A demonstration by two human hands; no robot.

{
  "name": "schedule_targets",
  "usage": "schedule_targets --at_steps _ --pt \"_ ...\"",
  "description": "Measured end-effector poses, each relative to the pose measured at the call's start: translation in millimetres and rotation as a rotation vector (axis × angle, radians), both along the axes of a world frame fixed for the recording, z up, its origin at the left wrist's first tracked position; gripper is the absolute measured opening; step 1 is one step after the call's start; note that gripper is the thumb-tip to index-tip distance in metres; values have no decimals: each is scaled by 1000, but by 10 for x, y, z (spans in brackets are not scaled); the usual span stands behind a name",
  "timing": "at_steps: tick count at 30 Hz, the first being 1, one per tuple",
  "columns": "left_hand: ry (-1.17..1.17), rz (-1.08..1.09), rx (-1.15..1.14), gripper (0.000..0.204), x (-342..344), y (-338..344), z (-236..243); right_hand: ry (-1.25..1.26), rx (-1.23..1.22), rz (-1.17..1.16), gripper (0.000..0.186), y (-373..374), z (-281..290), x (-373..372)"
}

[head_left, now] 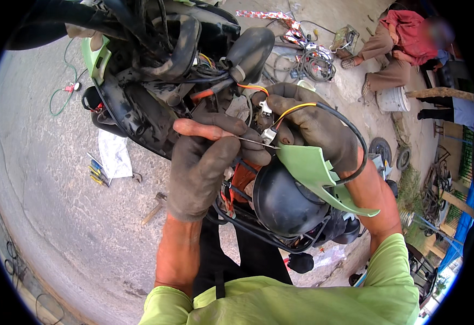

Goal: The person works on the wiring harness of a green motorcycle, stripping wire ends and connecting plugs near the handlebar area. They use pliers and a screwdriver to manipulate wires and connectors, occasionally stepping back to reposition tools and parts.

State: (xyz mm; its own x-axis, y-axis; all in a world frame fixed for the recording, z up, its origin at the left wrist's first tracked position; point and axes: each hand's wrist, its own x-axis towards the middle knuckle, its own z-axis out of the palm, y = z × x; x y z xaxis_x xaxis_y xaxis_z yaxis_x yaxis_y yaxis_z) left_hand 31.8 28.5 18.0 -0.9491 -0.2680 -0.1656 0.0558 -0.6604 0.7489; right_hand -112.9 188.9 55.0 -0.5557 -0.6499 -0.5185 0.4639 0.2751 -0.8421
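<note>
My left hand [207, 157], in a dark work glove, is closed round a thin pick [198, 129] with an orange-red handle. The pick's metal shaft points right, its tip close below a small white wire connector [269, 134]. My right hand [315, 122], also gloved, pinches that connector and its yellow and orange wires [296, 108]. Another white connector [265, 108] sits just above, by the right fingertips. A black sheathed cable [356, 135] loops from the wires over my right wrist. Directly below the right hand is a curved light-green panel [307, 165].
A partly stripped motorcycle [150, 103] stands ahead, with a rounded black part [285, 200] nearer me. Screwdrivers [98, 172] and a hammer [154, 210] lie on the ground to the left. Coiled cables [315, 65] lie far right; beyond them a person in red [410, 38] sits near a white bucket [393, 100].
</note>
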Motion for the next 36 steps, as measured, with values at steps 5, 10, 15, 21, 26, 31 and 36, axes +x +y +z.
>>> schedule_targets --at_steps 5,10,15,21,26,31,36 --pt "12 239 -49 26 27 27 29 -62 -15 -8 30 9 -6 -21" --pt "67 236 -90 26 -12 83 22 -18 58 -36 27 -48 126 18" --pt "27 219 -154 23 -58 150 38 -65 11 -21 26 -6 44 -2" --pt "45 238 -162 26 -56 159 32 -46 16 -28 26 -38 75 9" --pt "4 94 -99 23 26 49 31 -71 12 -46 29 -38 86 17" --pt "98 159 -45 19 53 71 41 -26 81 -48 32 -87 154 54" --pt "-74 120 -18 21 28 63 129 161 118 15 35 -64 130 66"
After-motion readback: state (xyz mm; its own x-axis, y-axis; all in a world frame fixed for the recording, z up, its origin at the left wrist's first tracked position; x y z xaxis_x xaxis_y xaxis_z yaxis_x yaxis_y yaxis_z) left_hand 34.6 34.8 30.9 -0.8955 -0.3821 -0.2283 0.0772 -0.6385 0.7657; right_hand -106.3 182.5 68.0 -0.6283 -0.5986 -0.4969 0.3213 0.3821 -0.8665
